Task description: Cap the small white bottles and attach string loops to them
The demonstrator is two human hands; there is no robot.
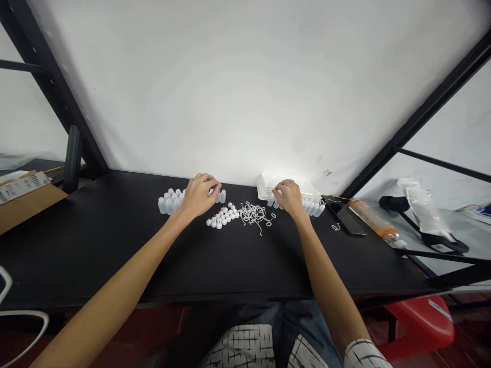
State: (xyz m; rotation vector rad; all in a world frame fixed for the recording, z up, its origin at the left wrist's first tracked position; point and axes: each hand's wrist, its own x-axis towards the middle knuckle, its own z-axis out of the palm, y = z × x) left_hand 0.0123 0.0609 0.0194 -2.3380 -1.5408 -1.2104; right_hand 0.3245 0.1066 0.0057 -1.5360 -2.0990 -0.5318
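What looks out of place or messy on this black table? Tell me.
Little stands out. The thin white strings lie in a loose tangle between the caps and the right hand, with one stray piece apart near the dark flat device. Nothing looks spilled or damaged.

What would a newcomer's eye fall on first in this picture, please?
Two bare arms reach across the black table: the left hand rests on a cluster of small white bottles, the right hand on more bottles beside a white tray. Between them lie white caps and a tangle of thin white loops.
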